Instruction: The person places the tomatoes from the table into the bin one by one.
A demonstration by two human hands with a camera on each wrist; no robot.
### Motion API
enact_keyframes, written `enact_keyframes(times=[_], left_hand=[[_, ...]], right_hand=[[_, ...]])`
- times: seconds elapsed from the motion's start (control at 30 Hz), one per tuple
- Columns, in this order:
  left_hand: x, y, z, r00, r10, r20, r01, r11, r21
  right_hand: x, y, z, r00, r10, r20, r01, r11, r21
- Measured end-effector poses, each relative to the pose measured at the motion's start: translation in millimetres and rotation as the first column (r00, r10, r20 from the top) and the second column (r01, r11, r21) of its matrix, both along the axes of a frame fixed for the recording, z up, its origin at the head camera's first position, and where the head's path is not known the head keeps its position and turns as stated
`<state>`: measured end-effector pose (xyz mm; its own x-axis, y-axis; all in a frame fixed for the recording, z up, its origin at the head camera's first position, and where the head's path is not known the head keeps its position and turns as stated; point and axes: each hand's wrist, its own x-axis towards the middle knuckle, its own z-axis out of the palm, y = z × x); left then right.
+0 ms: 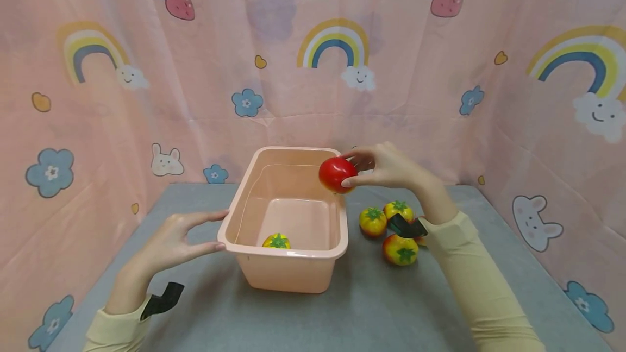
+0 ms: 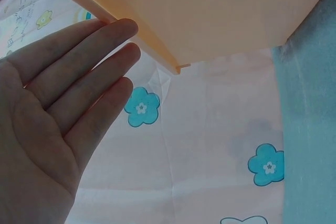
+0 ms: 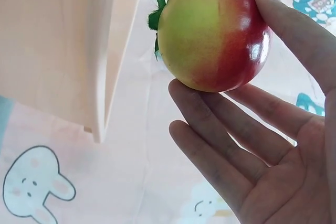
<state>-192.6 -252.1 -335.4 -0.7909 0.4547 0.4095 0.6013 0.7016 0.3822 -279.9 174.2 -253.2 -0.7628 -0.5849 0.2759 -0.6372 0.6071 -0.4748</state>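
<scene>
My right hand (image 1: 386,164) pinches a red-and-yellow tomato (image 1: 337,174) between thumb and fingers, above the right rim of a peach plastic basin (image 1: 288,271). In the right wrist view the tomato (image 3: 212,32) shows a green leafy top turned toward the basin wall (image 3: 100,51). With its fingers nearly straight, my left hand (image 1: 171,243) touches the basin's left rim. Seen from the left wrist, the fingertips lie against the rim from outside. One yellow tomato (image 1: 276,240) with a green top lies inside the basin near its front wall.
Several more tomatoes sit on the grey table (image 1: 205,308) right of the basin, among them one in front (image 1: 400,249), partly hidden by the right wrist's black strap (image 1: 408,227). A pink patterned curtain (image 1: 313,107) hangs behind and at both sides.
</scene>
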Motion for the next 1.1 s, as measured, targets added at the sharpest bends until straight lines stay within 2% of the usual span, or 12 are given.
enact_keyframes(times=[0.4,0.67,0.97,1.1], left_hand=[[0.5,0.1,-0.7,1.000,-0.007,-0.010,0.007,1.000,-0.005],[0.2,0.3,-0.9,1.000,-0.010,-0.011,0.010,1.000,-0.002],[-1.2,-0.5,-0.9,0.999,-0.017,-0.035,0.017,1.000,-0.010],[-0.9,-0.7,-0.3,1.000,-0.011,-0.020,0.010,1.000,-0.005]], right_hand=[[-2.8,-19,9.2,0.999,0.030,0.032,-0.031,1.000,0.007],[-5.7,-32,15.1,0.998,0.057,0.024,-0.057,0.998,0.031],[-8.7,-47,16.9,0.995,0.095,0.033,-0.096,0.995,0.023],[-10.3,-52,17.8,0.993,0.109,0.044,-0.109,0.994,0.020]])
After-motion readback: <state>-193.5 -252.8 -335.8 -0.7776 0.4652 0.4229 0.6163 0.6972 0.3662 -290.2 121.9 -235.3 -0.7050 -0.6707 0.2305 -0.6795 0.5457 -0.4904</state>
